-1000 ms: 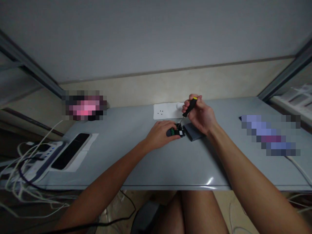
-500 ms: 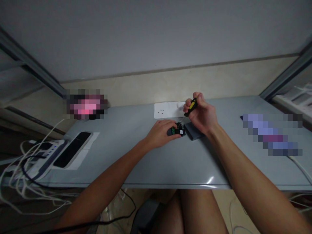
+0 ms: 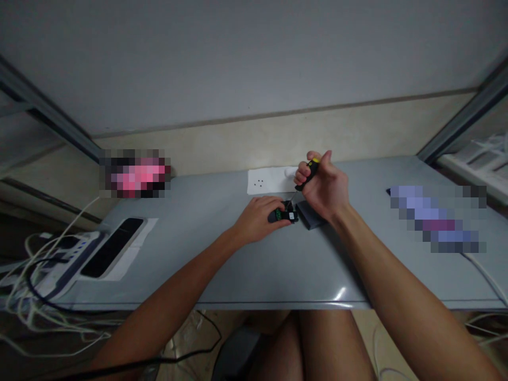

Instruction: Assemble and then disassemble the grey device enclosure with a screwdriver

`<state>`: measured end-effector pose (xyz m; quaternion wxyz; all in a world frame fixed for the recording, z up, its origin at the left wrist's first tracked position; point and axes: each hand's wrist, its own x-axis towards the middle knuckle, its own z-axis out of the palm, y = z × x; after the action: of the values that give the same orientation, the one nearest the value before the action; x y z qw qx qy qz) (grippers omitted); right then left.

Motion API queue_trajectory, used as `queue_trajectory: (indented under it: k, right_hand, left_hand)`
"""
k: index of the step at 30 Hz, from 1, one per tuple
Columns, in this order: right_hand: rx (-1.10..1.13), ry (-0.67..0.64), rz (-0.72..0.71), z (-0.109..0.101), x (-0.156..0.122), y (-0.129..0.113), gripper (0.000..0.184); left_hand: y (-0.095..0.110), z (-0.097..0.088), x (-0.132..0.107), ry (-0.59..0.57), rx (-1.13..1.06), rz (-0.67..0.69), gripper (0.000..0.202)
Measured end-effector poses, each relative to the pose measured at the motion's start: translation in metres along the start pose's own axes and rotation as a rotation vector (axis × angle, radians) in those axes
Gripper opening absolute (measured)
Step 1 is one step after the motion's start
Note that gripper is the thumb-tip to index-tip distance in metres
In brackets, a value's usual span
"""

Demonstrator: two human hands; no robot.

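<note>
The left hand (image 3: 257,216) grips a small black device with green parts (image 3: 283,215) on the grey surface (image 3: 246,264); the right hand (image 3: 323,185) grasps a black-yellow screwdriver (image 3: 308,172) above it.

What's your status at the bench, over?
Left hand pins small black part to table. Right hand grips screwdriver, tip down at part. Grey block lies alongside; nothing blocking.

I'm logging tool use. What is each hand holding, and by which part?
The right hand grips a screwdriver by its black-and-yellow handle, tip down. The left hand pins a small black part to the table by its left end.
</note>
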<state>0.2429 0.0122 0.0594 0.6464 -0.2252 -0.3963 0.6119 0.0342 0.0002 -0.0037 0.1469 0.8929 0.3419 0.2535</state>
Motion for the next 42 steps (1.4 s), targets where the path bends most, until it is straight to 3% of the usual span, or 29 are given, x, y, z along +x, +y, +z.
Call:
queue_trajectory:
  k: [12,22,33,39,42]
  right_hand:
    - [-0.091,-0.029,-0.007,-0.0022,0.0021,0.0003,0.040]
    - [0.013,0.026,0.004,0.0035,-0.0003,0.0028,0.041]
    - [-0.072,-0.099,0.081,0.0008,-0.0038,-0.0063,0.036]
    - [-0.028,-0.079,0.095,0.0044,-0.0046,-0.0063,0.044]
    - [0.012,-0.081,0.082,0.0035,-0.0047,-0.0058,0.039]
  left_hand:
    - [-0.0008,0.0004,-0.0021,0.001,0.011,0.008,0.028]
    - [-0.0008,0.0008,-0.0018,-0.007,0.013,0.009,0.030]
    - [-0.0014,0.0019,-0.0016,-0.003,0.012,0.009,0.028]
    - [-0.0021,0.0023,-0.0017,-0.002,0.005,0.014,0.028]
    - [-0.0030,0.0030,-0.0018,-0.001,0.011,0.013,0.028]
